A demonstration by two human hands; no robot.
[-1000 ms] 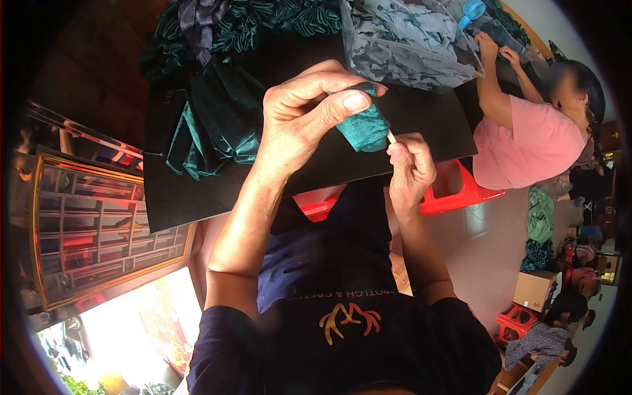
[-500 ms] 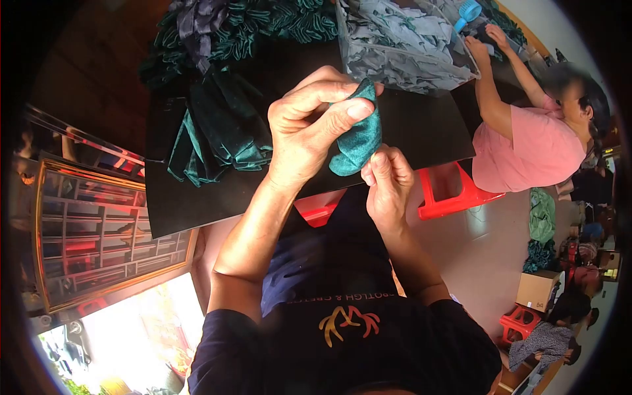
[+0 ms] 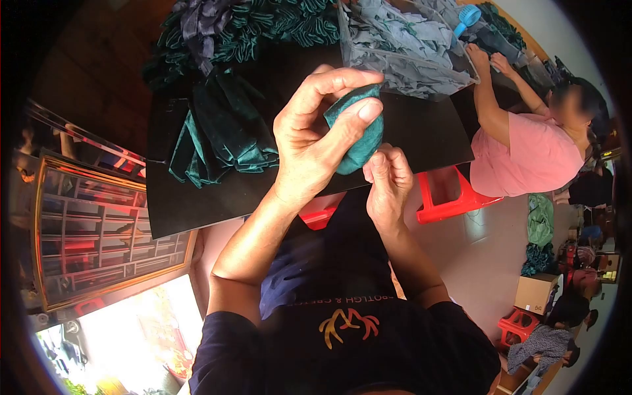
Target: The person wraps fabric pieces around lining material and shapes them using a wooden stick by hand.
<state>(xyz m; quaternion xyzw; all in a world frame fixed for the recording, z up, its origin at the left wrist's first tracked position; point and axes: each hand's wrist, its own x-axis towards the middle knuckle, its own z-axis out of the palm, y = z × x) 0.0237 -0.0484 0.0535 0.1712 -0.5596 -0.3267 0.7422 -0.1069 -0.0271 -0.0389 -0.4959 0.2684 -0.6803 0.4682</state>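
Observation:
A small piece of teal-green fabric [image 3: 363, 139] is held up over the front edge of the black table [image 3: 421, 131]. My left hand [image 3: 322, 128] is wrapped round it, thumb on the near face and fingers behind and along its top. At the fabric's lower right end, my right hand [image 3: 388, 178] has thumb and fingertips pinched together at its edge. Dark green velvet pieces [image 3: 224, 131] lie on the table to the left of my hands.
Ruffled dark green fabric [image 3: 276, 26] is heaped at the back. Beside it stands a clear bin [image 3: 409, 49] of grey-green pieces. A co-worker in a pink top [image 3: 526, 151] works at the right, near a blue object [image 3: 467, 18]. A red stool [image 3: 454, 197] stands by the table.
My left fingers have opened out and shifted along the fabric, which now looks more folded in that hand. My right hand has barely moved. The co-worker's hands have shifted.

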